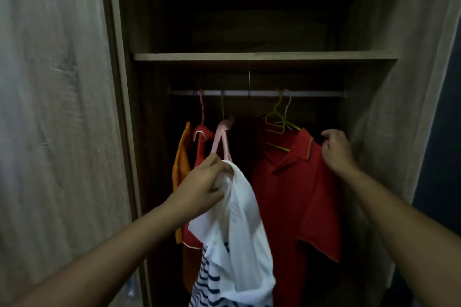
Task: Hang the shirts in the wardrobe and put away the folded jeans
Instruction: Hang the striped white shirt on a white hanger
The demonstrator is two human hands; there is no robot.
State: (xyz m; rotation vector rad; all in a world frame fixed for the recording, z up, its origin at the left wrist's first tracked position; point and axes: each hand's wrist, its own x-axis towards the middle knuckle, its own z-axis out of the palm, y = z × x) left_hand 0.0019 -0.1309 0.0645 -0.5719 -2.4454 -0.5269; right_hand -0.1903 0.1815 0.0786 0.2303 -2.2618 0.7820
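Hanging partly done: below the rail [257, 93], your left hand [199, 188] clutches the white shirt [243, 227], not yet hung, your right hand [335, 148] pinches the hung red polo [289, 194], jeans unseen.

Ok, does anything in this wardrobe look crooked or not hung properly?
Yes. The red polo shirt sits askew on its green hanger: the hanger's left arm pokes out bare above the collar. The right hand grips its right shoulder. The white shirt is bunched in the left hand, unhung.
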